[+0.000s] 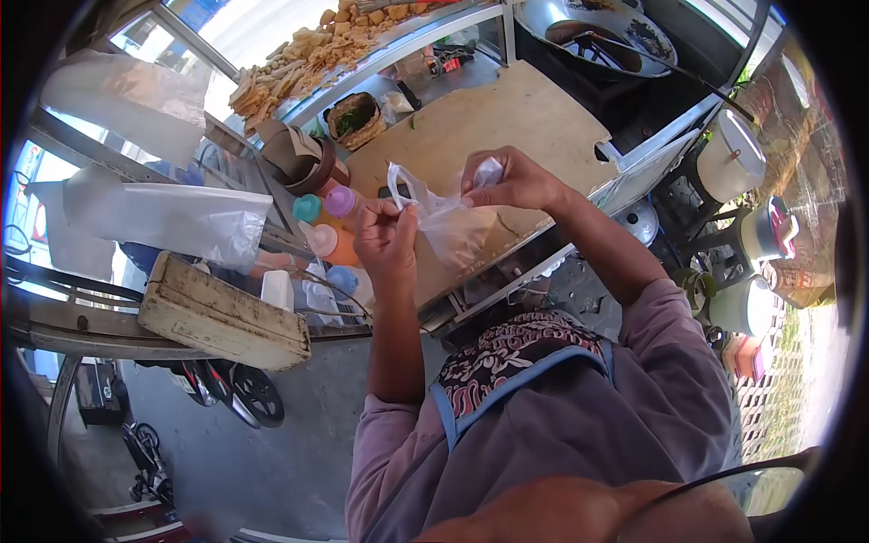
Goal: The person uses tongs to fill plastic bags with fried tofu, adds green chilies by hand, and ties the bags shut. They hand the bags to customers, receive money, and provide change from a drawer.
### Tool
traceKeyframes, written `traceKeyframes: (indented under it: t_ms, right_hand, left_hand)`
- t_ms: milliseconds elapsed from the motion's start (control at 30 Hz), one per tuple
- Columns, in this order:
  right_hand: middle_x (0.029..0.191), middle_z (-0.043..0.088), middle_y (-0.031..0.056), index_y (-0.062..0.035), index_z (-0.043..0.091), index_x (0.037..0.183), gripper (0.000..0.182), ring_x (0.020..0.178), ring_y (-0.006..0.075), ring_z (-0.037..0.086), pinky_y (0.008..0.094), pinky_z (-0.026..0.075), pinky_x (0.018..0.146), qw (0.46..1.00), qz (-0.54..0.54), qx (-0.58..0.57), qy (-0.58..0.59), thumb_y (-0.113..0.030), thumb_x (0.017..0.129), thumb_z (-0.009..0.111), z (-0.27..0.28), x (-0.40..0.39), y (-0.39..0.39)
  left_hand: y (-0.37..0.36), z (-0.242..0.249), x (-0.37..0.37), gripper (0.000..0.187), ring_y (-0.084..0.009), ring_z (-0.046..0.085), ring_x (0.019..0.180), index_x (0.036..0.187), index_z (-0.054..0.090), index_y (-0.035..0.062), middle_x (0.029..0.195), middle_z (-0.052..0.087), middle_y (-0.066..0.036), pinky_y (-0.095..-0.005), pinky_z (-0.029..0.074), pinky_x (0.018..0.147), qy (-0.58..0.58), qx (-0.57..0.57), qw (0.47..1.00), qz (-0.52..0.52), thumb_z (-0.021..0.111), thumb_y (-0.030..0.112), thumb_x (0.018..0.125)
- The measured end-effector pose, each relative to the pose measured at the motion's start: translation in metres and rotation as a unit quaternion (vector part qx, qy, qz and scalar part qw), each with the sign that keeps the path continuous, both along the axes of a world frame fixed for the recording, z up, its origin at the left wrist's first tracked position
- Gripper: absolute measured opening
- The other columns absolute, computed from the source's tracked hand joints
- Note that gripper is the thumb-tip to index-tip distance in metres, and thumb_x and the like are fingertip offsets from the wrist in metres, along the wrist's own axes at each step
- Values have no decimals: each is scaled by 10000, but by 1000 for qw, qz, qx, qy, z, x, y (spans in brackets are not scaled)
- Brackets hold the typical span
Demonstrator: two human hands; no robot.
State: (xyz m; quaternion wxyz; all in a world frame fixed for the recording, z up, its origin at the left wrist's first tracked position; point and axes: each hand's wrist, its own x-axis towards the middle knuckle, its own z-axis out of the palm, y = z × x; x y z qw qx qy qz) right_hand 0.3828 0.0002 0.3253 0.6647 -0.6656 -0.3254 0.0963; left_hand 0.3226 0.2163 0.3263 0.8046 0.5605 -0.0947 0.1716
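A thin clear plastic bag [457,240] hangs between my two hands over the front edge of the worktop. My left hand [387,240] pinches one of its handles, fingers closed. My right hand [514,181] is closed on the bag's other side, with a bunched piece of plastic showing above the fingers. What the bag holds, if anything, I cannot make out. Just left of my left hand stand squeeze bottles: one with a purple cap [340,201], one with a teal cap [307,208] and an orange one [331,242].
Fried food [317,50] is heaped on the glass case shelf at the back. A large wok [597,36] sits at back right. On the wooden board [489,118] rests a small basket [355,120] with greens. A dirty white box [224,312] juts out at left; buckets [731,158] stand right.
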Motion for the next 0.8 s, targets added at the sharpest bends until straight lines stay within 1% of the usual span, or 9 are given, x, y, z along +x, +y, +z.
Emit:
traceKeyframes:
  t_ms: [33,133,233,400,467,567,633,700,800]
  right_hand:
    - [850,659,29,-5,686,914,117,793,114,608,263,478,739,1000,18,1,0,-45,808,715,1,14,-4]
    - [823,658,22,-2,687,912,98,757,90,603,232,485,715,989,-14,64,133,-61,834,696,-6,56,-11]
    - [818,667,25,1,690,931,107,740,81,607,209,497,710,990,-1,23,140,-70,852,678,-1,92,-27]
    - [847,682,36,11,688,973,137,770,84,625,215,508,742,989,116,-76,57,-53,853,678,28,161,-64]
    - [892,676,47,17,681,993,158,804,78,620,225,512,757,970,186,-143,65,-25,841,683,49,192,-83]
    - [877,693,82,30,679,955,258,817,165,658,288,516,771,945,198,-223,-130,-193,829,703,73,266,-101]
    - [930,685,140,44,652,1013,358,844,251,666,350,516,808,932,11,-269,-241,-246,809,703,84,325,-87]
    - [1044,659,164,23,623,1065,348,964,297,634,396,495,854,846,-190,-252,-429,-237,836,650,68,395,-67]
    - [1114,628,147,-21,605,1097,302,1064,300,581,411,461,905,781,-239,-486,-312,-185,844,599,67,440,-44]
  left_hand:
    - [-1,1,6,86,-53,530,679,946,588,18,790,589,-12,-171,425,621,24,11,1000,0,601,-7,865]
    - [-4,-1,26,102,-58,536,680,962,590,21,796,578,-8,-181,436,622,90,20,996,-7,605,0,864]
    - [0,-12,38,87,-61,543,687,955,597,22,819,591,-13,-195,447,638,121,-5,993,-12,614,20,870]
    - [-34,17,56,50,-69,573,749,911,628,13,967,661,-68,-202,453,688,108,-26,989,94,620,54,883]
    - [-46,39,64,59,-74,585,788,899,635,6,1049,657,-110,-198,455,714,89,3,993,81,608,57,892]
    - [-64,47,81,69,-84,601,852,896,628,-32,1179,613,-190,-212,493,712,87,75,988,102,584,21,897]
    - [-86,60,88,63,-82,606,827,892,618,-52,1203,598,-199,-216,508,685,94,132,978,134,582,-1,891]
    - [-94,66,96,76,-83,618,791,928,620,-63,1228,587,-186,-216,513,660,125,152,970,139,576,-19,885]
    - [-97,75,109,180,-91,633,740,1051,615,-59,1257,573,-171,-210,515,653,136,193,960,152,573,-16,881]
